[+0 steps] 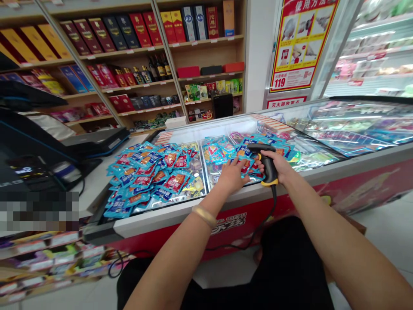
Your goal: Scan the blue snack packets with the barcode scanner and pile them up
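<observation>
In my right hand (278, 167) is a black and yellow barcode scanner (268, 168), gripped by its handle, with its head pointing left. My left hand (232, 175) reaches over the smaller pile of blue and red snack packets (219, 148), fingers stretched out and apart. Its fingertips are at the packets beside the scanner; whether they touch one I cannot tell. To the left, a larger heap of the same snack packets (138, 176) lies on the glass top of the chest freezer (193, 209). A black cable (274, 202) hangs from the scanner handle.
A counter (93, 185) with dark checkout equipment (93, 140) stands at the left. Behind the freezer are shelves (129, 47) of boxes and bottles. A red and yellow poster (301, 47) hangs on the back wall, and a lit display cooler (371, 56) is at the right.
</observation>
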Demonstrator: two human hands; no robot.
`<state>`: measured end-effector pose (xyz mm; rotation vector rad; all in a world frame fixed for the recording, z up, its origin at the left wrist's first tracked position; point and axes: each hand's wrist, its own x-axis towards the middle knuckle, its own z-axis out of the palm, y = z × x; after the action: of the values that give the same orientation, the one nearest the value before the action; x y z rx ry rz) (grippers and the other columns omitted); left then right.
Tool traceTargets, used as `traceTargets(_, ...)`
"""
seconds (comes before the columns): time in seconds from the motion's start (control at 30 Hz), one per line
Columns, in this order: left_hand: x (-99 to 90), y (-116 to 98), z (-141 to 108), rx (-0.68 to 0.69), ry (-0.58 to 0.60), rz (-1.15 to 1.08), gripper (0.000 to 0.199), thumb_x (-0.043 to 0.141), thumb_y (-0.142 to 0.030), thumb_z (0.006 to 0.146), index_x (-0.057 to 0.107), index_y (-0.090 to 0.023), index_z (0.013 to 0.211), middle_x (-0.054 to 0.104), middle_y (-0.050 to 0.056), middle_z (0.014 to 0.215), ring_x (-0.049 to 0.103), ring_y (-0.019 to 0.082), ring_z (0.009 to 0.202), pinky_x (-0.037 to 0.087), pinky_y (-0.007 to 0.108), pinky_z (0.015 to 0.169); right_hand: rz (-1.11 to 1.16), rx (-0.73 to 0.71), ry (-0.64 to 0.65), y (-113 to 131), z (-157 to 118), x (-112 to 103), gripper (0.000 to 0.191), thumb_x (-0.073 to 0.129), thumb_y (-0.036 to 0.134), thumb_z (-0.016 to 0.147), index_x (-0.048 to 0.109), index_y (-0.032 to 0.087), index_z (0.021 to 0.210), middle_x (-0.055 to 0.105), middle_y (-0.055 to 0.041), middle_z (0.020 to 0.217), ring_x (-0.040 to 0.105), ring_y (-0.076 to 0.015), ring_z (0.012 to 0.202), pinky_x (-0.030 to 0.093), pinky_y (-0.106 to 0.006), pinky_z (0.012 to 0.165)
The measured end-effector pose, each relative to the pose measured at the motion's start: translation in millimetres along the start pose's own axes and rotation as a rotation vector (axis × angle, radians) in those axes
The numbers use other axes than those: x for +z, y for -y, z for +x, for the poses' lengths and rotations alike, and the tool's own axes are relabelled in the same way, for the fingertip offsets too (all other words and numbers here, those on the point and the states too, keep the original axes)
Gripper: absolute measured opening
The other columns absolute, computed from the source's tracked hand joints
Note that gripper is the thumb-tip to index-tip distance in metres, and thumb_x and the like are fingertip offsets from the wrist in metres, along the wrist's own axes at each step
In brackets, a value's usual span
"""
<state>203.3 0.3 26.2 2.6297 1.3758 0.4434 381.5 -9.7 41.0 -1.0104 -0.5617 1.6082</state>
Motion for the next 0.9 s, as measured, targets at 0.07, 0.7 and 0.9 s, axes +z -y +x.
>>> traceTargets(0.07, -4.8, 14.0, -5.4, 0.012, 0.022, -0.039, 0.065, 0.057, -0.032, 0.086, 0.042, -0.018, 0.148, 0.04, 0.014, 0.157, 0.039, 0.032, 0.143, 0.032, 0.051, 0.118, 0.005, -0.004, 0.019, -7.2, 1.7, 8.1, 0.017, 0.054, 0.026, 0.091, 0.057, 0.016, 0.077, 0.055, -0.0016, 0.055, 0.048, -0.0096, 0.041, 0.045, -0.018, 0.037)
traceTargets(0.7, -11.1, 63.7, -29.7, -0.399, -0.527, -0.444, 0.026, 0.04, -0.02, 0.095, 0.063, -0.017, 0.083, 0.068, 0.006, 0.077, 0.063, 0.021, 0.075, 0.046, 0.03, 0.073, -0.232, -0.147, 0.284, -47.6, -22.8, 40.6, 0.028, 0.079, 0.037, 0.068, 0.065, 0.015, 0.078, 0.059, 0.0004, 0.059, 0.05, -0.0083, 0.042, 0.044, -0.019, 0.038)
traceTargets(0.9, -12.1, 60.5, -31.1, -0.384, -0.52, -0.419, 0.024, 0.041, -0.021, 0.094, 0.06, -0.019, 0.08, 0.067, 0.006, 0.078, 0.062, 0.021, 0.077, 0.045, 0.03, 0.073, -0.218, -0.161, 0.301, -47.4, -23.2, 41.6, 0.027, 0.079, 0.037, 0.066, 0.065, 0.015, 0.076, 0.06, 0.0007, 0.058, 0.05, -0.0084, 0.042, 0.044, -0.019, 0.038)
